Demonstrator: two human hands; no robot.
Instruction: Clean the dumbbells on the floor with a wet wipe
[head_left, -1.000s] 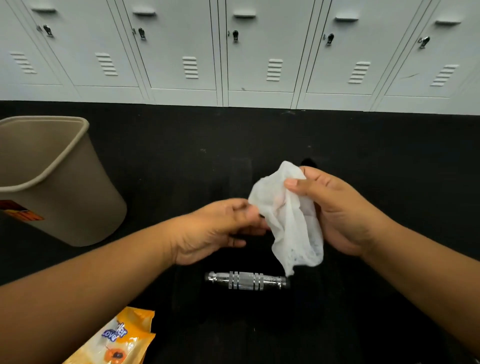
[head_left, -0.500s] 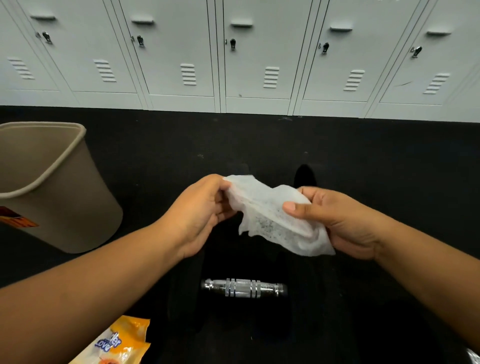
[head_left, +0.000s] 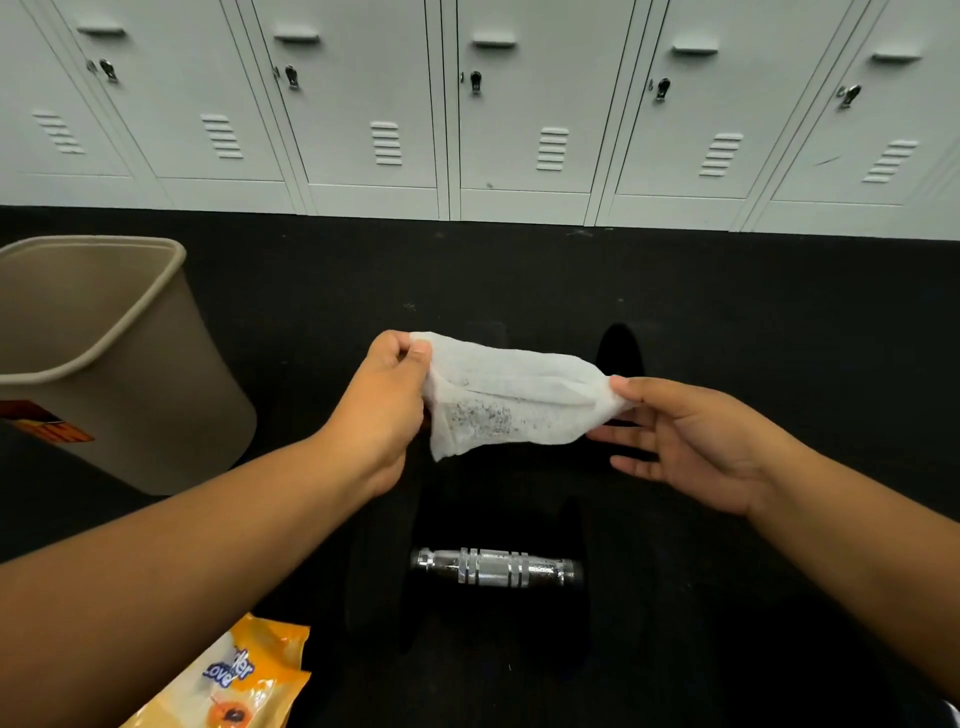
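Dumbbell (head_left: 493, 569), chrome handle showing, lies on the black floor (head_left: 727, 312). Above it, the wet wipe (head_left: 511, 400), speckled with dirt, is stretched between both hands: left hand (head_left: 382, 410) pinches one end with curled fingers, right hand (head_left: 691, 441) pinches the other under its thumb, remaining fingers extended.
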